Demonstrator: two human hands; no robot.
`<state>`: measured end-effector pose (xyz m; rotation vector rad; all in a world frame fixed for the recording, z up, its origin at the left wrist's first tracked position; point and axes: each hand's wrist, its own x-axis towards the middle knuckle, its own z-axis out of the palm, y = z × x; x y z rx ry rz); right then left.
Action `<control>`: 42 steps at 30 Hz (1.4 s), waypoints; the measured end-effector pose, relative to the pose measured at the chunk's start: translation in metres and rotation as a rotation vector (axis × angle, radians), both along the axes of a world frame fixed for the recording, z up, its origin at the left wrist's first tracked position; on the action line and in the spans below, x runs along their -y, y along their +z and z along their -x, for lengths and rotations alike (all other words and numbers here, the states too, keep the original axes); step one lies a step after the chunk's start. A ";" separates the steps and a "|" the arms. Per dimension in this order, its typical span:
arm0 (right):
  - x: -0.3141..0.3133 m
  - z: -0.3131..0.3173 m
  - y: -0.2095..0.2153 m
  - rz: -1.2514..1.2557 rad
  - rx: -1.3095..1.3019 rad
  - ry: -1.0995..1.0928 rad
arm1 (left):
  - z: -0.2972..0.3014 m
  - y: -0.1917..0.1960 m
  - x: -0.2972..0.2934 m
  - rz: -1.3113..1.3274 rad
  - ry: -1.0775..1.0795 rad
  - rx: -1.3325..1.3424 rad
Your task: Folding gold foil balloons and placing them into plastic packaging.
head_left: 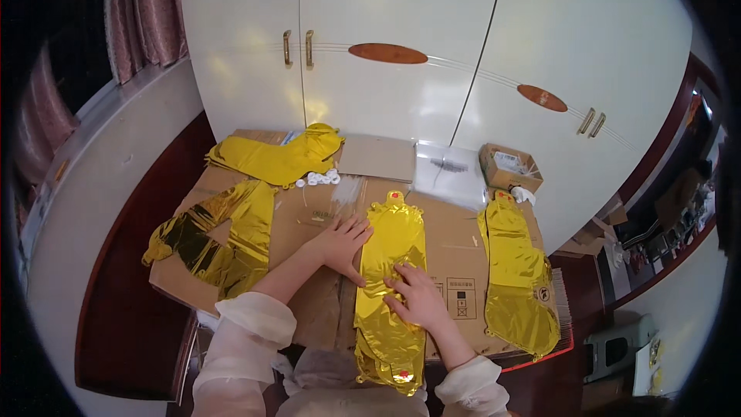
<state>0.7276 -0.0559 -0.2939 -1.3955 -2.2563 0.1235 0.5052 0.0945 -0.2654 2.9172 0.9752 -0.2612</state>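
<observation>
A flat, uninflated gold foil balloon (394,232) lies lengthwise in front of me on brown cardboard (309,220), with red spots at its far and near ends. My left hand (343,249) rests along its left edge, fingers stretched out and thumb apart. On the balloon's right side lies my right hand (421,299), its fingers spread across the foil and pointing left. The near end of the foil is folded or layered, and hangs past the cardboard's front edge. Neither hand visibly grasps anything.
Other flat gold foil balloons lie at the far left (270,156), the left (243,235) and the right (521,278). Small white rolls (320,177), clear plastic bags (448,174) and an open cardboard box (511,167) sit along the back, before a white cabinet (386,0).
</observation>
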 end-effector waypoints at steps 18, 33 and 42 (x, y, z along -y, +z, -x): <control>0.030 0.037 0.016 0.027 0.260 0.324 | -0.003 -0.008 -0.001 -0.008 0.014 -0.047; 0.046 0.034 0.012 -0.022 0.263 0.354 | -0.006 -0.015 -0.011 -0.040 0.076 0.087; 0.045 0.033 0.005 -0.023 0.288 0.372 | -0.009 -0.021 -0.010 -0.178 0.107 0.124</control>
